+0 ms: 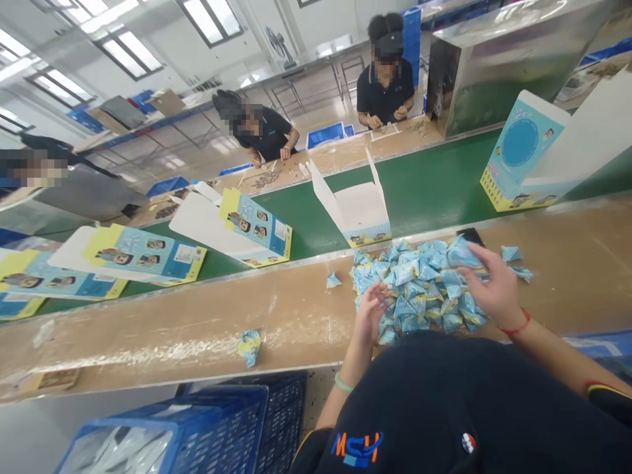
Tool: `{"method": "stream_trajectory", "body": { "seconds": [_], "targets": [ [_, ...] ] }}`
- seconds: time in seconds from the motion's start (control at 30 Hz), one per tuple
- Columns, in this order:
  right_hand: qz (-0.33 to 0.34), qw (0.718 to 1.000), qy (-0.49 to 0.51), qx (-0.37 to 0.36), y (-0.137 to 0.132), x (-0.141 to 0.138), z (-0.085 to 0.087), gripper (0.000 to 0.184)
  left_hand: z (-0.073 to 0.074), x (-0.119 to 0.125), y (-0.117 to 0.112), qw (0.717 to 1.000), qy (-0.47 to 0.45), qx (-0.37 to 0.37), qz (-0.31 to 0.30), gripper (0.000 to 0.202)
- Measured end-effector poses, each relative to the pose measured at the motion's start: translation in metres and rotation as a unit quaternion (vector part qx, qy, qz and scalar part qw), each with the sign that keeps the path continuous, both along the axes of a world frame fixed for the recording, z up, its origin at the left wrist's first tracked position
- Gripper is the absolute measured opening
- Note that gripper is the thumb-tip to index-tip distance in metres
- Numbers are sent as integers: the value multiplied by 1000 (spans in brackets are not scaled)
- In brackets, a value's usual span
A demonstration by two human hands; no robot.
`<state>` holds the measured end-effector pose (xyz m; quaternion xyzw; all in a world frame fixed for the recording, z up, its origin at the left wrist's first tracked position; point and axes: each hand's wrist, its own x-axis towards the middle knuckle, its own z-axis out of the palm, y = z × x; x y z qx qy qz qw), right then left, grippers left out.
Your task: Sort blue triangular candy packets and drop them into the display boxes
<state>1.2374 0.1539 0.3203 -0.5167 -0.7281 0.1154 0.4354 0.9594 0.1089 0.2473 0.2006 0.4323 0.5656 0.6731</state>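
Observation:
A heap of small blue and yellow foil packets (412,289) lies on the brown-covered bench in front of me. My right hand (496,286) is over the heap's right side, its thumb and fingers closed round one blue packet (463,253). At the left edge of the heap is my left hand (371,315), palm turned toward the packets, fingers apart and slightly bent. I see nothing held in it. Beyond the heap, an open white and blue carton (366,210) stands on the green belt. A dark object (469,235), partly hidden, sits behind my right hand.
More open cartons (251,227) line the green belt (419,191), one large carton (528,151) at right. Single packets (249,347) lie left of the heap. Blue crates (217,421) stand below the bench edge. Two co-workers (388,82) sit across the belt beside a metal housing (494,66).

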Motion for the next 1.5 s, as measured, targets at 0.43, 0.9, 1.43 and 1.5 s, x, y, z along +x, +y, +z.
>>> {"method": "stream_trajectory", "body": {
  "seconds": [0.43, 0.9, 1.43, 1.5],
  "targets": [
    [36, 982, -138, -125, 84, 11, -61, 39, -23, -77, 168, 961, 269, 0, 70, 47],
    [-59, 962, -103, -245, 226, -38, -100, 37, -93, -92, 267, 696, 584, 193, -370, 52],
    [-143, 940, -63, -304, 231, -66, -98, 33, -97, -112, 267, 805, 506, 184, -248, 35],
    [-153, 937, -64, -308, 225, -65, -97, 35, -92, -117, 264, 844, 467, 157, -210, 36]
  ]
}}
